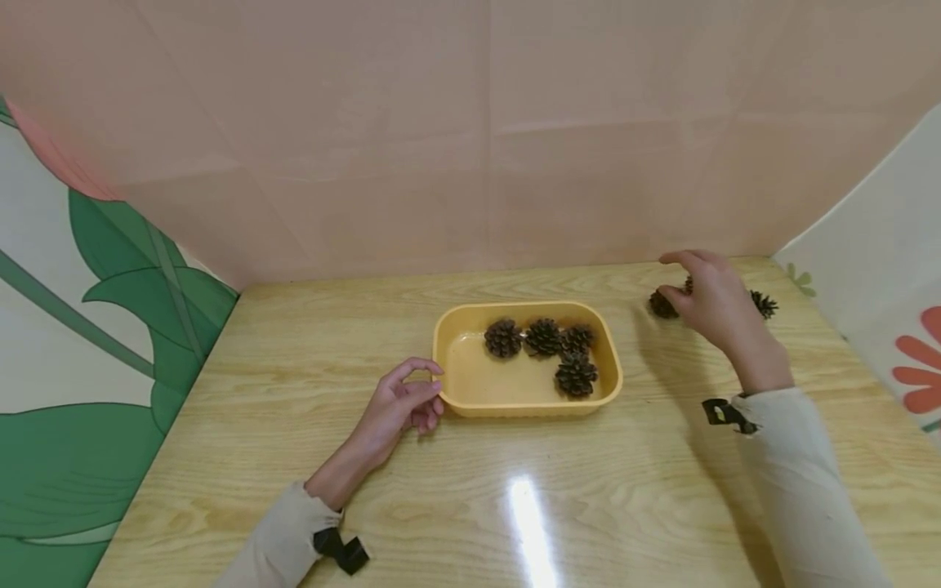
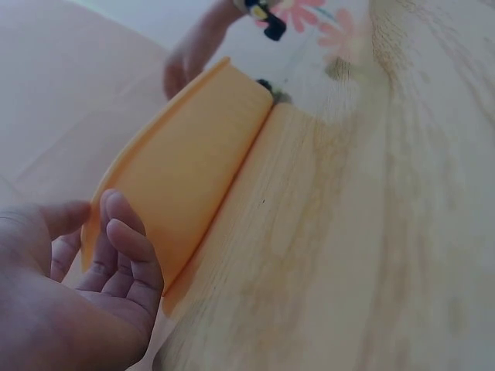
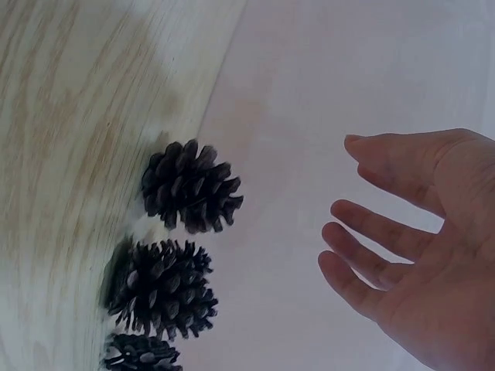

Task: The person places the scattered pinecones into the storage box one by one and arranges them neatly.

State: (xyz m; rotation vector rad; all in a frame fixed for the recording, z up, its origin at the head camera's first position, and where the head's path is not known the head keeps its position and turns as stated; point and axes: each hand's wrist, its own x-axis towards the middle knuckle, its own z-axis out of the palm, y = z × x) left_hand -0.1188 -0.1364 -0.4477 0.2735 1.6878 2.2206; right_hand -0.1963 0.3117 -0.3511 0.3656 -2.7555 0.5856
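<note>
A yellow rectangular tray (image 1: 485, 406) stands mid-table with several brown pine cones (image 1: 576, 375) inside, grouped toward its right and back. My left hand (image 1: 403, 406) holds the tray's left end, thumb and fingers at the rim; the left wrist view shows the thumb against the tray's outer wall (image 2: 186, 162). Over at the back right, my right hand (image 1: 716, 302) hovers above a short row of pine cones, fingers spread apart and nothing between them. In the right wrist view three pine cones (image 3: 164, 290) lie on the table, apart from the fingertips (image 3: 340, 209).
The wooden table (image 1: 412, 498) meets a pinkish backdrop (image 1: 382, 204) just behind the loose pine cones. Side panels with painted leaves (image 1: 118, 327) and red flowers (image 1: 919, 359) flank it left and right. A light reflection shows on the tabletop in front of the tray.
</note>
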